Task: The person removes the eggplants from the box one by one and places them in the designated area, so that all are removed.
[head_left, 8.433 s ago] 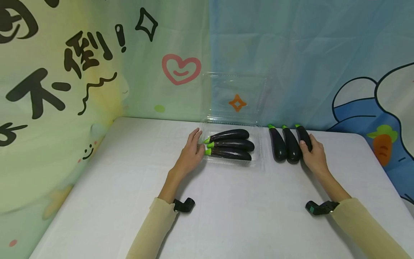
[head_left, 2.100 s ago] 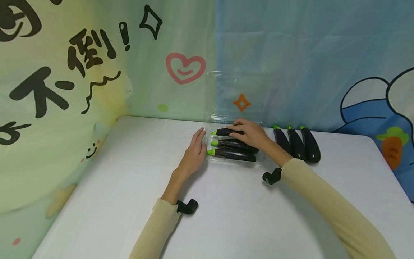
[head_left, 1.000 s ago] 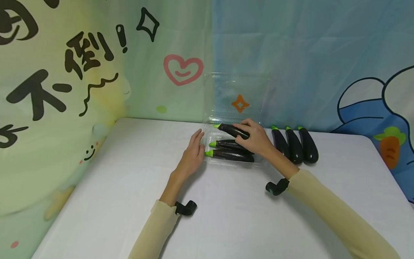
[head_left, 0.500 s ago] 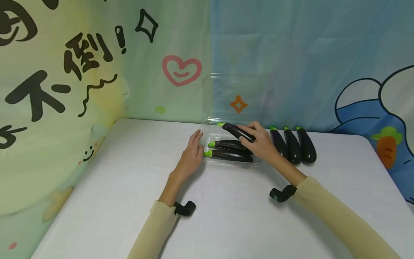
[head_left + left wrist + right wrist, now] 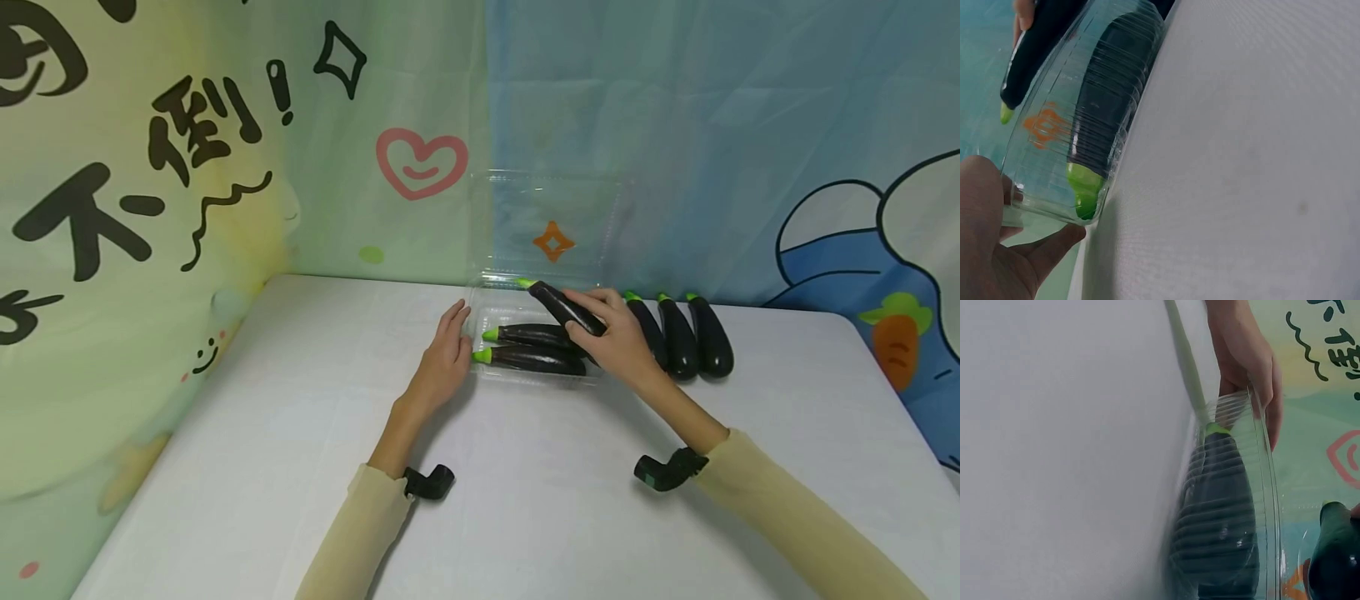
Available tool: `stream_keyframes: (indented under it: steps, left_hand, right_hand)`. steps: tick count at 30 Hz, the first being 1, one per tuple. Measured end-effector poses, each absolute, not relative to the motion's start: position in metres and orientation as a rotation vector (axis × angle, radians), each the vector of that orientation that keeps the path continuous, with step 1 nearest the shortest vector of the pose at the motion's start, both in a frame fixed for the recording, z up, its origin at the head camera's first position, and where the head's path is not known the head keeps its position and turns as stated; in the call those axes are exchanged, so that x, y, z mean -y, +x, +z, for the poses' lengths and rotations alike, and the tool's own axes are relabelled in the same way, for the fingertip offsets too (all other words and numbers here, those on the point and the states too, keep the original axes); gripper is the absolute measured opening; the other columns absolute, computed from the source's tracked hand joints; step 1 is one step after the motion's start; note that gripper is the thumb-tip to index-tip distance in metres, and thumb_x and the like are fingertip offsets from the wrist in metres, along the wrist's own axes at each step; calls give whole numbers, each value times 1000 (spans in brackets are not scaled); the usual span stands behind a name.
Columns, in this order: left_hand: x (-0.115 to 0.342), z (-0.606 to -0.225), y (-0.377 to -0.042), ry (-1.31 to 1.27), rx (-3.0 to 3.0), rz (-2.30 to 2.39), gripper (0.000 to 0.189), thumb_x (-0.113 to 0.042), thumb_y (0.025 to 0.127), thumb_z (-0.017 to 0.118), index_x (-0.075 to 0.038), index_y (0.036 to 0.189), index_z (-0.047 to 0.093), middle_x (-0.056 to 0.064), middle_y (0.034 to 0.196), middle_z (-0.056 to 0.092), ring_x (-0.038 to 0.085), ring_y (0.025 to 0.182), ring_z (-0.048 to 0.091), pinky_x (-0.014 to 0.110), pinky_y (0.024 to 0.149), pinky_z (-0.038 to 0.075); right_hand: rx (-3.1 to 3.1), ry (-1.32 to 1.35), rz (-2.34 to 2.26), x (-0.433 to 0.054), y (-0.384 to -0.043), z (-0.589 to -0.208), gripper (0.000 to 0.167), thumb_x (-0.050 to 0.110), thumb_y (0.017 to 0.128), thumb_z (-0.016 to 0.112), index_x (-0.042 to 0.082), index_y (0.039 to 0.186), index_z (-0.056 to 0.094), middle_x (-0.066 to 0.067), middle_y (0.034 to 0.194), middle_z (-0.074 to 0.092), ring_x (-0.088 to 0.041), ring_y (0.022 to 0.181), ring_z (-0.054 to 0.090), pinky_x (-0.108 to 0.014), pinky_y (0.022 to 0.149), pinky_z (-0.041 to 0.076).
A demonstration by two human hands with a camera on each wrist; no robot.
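Observation:
My right hand (image 5: 618, 340) grips a dark purple toy-like eggplant (image 5: 564, 307) with a green stem. It is tilted, stem end up and left, over the back right of a clear plastic box (image 5: 517, 377). Two more eggplants, a rear one (image 5: 528, 335) and a front one (image 5: 528, 360), lie side by side in the box, stems to the left. My left hand (image 5: 441, 362) rests against the box's left side, fingers extended. In the left wrist view, its thumb (image 5: 1054, 247) touches the box's corner near the front eggplant's green stem (image 5: 1085, 187).
Right of the box, three eggplants (image 5: 678, 337) stand in a row on the white table (image 5: 540, 500), stems toward the back; my right hand partly covers the leftmost. The box's clear lid (image 5: 555, 175) stands upright against the printed backdrop (image 5: 675, 150).
Earlier, my right hand was at the rightmost table eggplant, then over the box's rear eggplant. It has since lifted that one and moved it right, turning it diagonal. My left hand stays put.

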State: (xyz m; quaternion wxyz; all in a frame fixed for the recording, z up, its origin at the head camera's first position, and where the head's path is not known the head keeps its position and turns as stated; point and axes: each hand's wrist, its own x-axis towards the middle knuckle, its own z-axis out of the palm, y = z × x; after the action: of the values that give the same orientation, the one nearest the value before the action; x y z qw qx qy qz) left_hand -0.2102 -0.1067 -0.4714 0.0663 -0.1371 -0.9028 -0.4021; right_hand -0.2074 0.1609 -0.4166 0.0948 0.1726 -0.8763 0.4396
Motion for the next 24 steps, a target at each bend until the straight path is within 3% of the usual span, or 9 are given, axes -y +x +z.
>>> stream_keyframes:
  steps: [5, 11, 13, 16, 19, 21, 24]
  left_hand:
    - [105, -471, -210, -411, 2721, -1225, 49, -12, 101, 37, -5, 149, 34, 5, 159, 28, 29, 137, 44, 51, 106, 41]
    - [105, -469, -210, -412, 2730, -1215, 49, -12, 101, 37, -6, 150, 33, 4, 159, 27, 30, 135, 46, 50, 106, 42]
    - [106, -469, -210, -409, 2724, -1215, 49, -12, 101, 37, -5, 149, 34, 5, 159, 28, 31, 134, 47, 51, 105, 42]
    - [106, -468, -210, -413, 2720, -1217, 49, -12, 101, 37, -5, 149, 34, 6, 159, 28, 31, 135, 47, 50, 105, 42]
    - [107, -468, -210, -419, 2721, -1218, 49, -12, 101, 37, -4, 149, 33, 6, 159, 28, 29, 138, 43, 50, 107, 41]
    - [107, -468, -210, -417, 2727, -1217, 49, -13, 101, 36, -5, 149, 33, 5, 159, 27, 28, 139, 42, 50, 108, 41]
    - [106, -469, -209, -405, 2735, -1219, 49, -13, 102, 36, -6, 150, 33, 3, 160, 26, 27, 141, 40, 49, 109, 39]
  right_hand:
    - [2603, 434, 1327, -165, -197, -414, 48, 15, 94, 61, 9, 140, 52, -19, 141, 46, -39, 129, 44, -56, 99, 39]
    - [2644, 318, 1306, -172, -185, -412, 49, 24, 97, 57, 14, 144, 47, -15, 148, 47, -37, 132, 47, -54, 94, 44]
    - [2635, 296, 1316, -174, -182, -411, 48, 24, 98, 55, 15, 144, 47, -14, 147, 48, -37, 131, 48, -51, 91, 44]
    - [2617, 280, 1318, -177, -179, -412, 48, 22, 97, 55, 16, 144, 47, -16, 141, 51, -32, 114, 54, -42, 86, 46]
    - [2613, 256, 1317, -180, -176, -413, 49, 18, 96, 55, 18, 145, 48, -18, 134, 50, -24, 96, 48, -32, 74, 39]
    - [2607, 242, 1320, -181, -174, -413, 49, 15, 95, 56, 17, 144, 49, -20, 133, 48, -25, 95, 46, -32, 75, 38]
    - [2610, 210, 1328, -183, -171, -414, 49, 12, 94, 55, 15, 142, 51, -21, 137, 46, -32, 108, 50, -41, 83, 42]
